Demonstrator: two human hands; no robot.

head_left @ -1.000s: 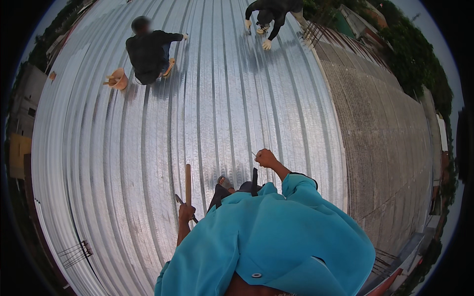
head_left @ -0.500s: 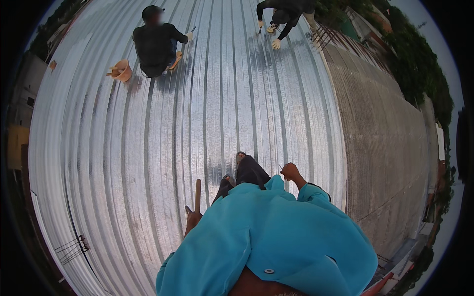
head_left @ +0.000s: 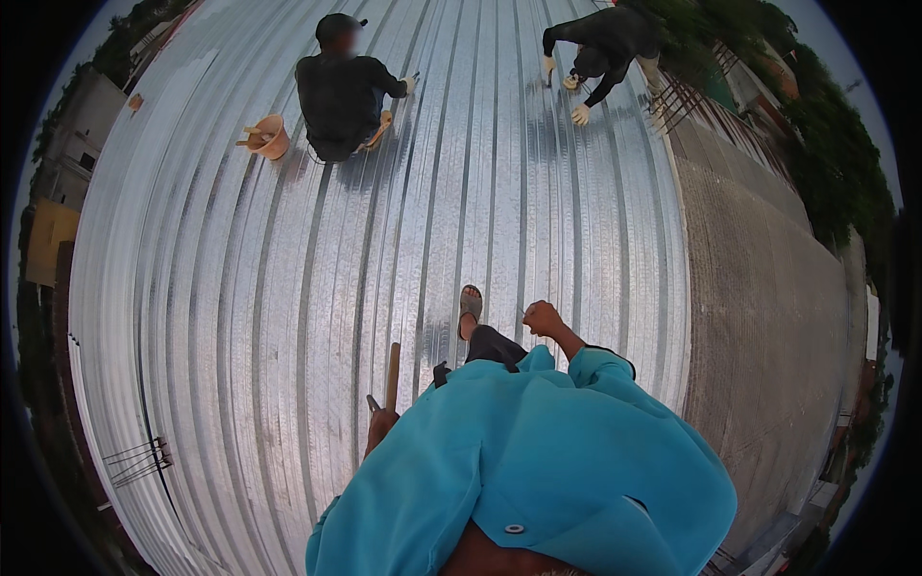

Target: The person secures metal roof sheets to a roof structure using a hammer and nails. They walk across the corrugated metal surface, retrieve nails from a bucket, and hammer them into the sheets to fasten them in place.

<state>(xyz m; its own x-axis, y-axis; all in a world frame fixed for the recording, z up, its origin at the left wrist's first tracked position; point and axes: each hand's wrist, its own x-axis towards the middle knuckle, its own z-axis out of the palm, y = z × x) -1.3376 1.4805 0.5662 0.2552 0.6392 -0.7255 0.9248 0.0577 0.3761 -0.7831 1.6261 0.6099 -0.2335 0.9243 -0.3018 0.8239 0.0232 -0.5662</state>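
My left hand (head_left: 381,428) is closed around a tool with a straight wooden handle (head_left: 393,376) pointing up and away from me. A short dark metal piece (head_left: 373,402) sticks out beside the handle; whether it is part of the same tool I cannot tell. Held out in front of me to the right, my right hand (head_left: 544,319) is closed, fingers pinched. A thin, light sliver (head_left: 523,312) shows at its fingertips, too small to name. Both hands are above the ribbed metal roof sheets (head_left: 327,384), apart from them. My sandalled foot (head_left: 470,301) stands on the sheets.
A person in black (head_left: 341,96) crouches at the far left beside a tan bucket (head_left: 269,137) with sticks in it. Another gloved person (head_left: 605,53) bends over the sheets at the far right. A rough grey slab (head_left: 768,298) borders the roof; rebar (head_left: 139,461) pokes up at left.
One foot now shows farther forward, while the other has gone out of sight. My right hand has shifted slightly left and up. The co-workers and bucket appear farther right and lower in view.
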